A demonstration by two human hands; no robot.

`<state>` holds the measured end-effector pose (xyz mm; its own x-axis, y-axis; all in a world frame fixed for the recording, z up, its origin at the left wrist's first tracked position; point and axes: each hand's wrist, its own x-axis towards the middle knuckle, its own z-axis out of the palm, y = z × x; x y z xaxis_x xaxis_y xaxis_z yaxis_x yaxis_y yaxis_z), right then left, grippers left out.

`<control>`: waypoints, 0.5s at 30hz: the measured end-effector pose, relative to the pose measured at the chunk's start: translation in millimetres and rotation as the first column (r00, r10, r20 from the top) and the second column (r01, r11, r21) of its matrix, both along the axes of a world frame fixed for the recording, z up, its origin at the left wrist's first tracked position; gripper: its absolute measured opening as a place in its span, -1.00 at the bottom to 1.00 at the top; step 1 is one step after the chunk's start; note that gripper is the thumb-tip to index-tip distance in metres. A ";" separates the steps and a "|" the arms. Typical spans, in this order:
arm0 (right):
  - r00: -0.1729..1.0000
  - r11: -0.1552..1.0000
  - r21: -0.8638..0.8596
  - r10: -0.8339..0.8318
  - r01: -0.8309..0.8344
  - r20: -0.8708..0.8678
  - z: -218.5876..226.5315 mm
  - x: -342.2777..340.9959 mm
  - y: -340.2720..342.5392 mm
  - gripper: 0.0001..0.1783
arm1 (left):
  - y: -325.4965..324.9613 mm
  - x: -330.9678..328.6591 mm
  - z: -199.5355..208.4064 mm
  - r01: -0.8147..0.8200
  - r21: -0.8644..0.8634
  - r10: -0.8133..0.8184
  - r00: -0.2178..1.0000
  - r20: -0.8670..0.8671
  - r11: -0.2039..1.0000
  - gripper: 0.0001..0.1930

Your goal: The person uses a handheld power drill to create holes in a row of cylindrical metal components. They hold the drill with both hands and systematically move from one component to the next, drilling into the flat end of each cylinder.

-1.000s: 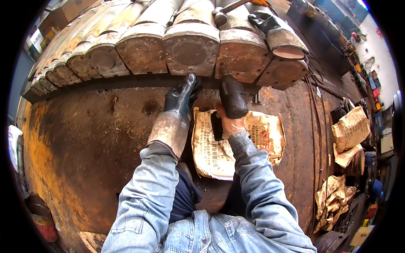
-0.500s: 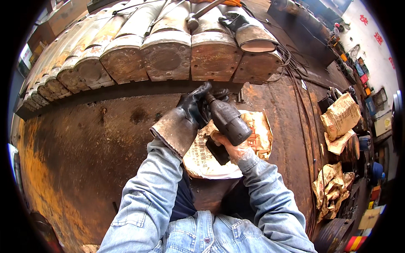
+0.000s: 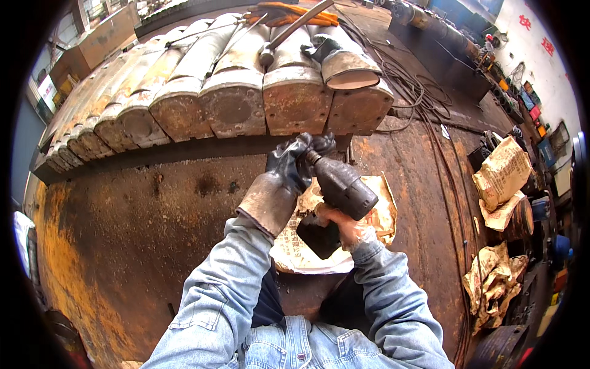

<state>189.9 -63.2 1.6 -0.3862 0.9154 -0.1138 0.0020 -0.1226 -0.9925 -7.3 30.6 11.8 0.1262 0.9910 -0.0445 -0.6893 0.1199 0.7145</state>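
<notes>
A dark grey cordless impact wrench (image 3: 345, 187) is held between my hands, nose pointing away and body tilted down to the right. My right hand (image 3: 349, 225), in a thin clear plastic glove, wraps round its handle above the dark battery block (image 3: 319, 238). At the nose end is my left hand (image 3: 289, 161), in a black-coated work glove with a stained tan cuff, its fingers closed round the front of the tool. What lies inside those fingers is hidden. Beneath the tool, a tan paper sack (image 3: 386, 206) lies in front of my knees.
Heavy metal blocks with rounded backs (image 3: 295, 101) stand in a row ahead. On them lie a loose work glove (image 3: 350, 66), a long-handled hammer (image 3: 295, 31) and orange-and-black gloves (image 3: 289, 11). Cables (image 3: 423, 117) run along the right, beside crumpled paper sacks (image 3: 495, 286).
The view has shifted, so the blocks, hands and wrench appear slightly lower. Both hands keep their hold on the wrench.
</notes>
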 end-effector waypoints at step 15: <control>0.991 0.992 -0.117 -0.067 0.053 -0.117 -19.3 2.9 10.2 -0.95 | -1.7 19.1 6.8 0.024 -0.248 0.020 0.985 0.172 0.968 -0.57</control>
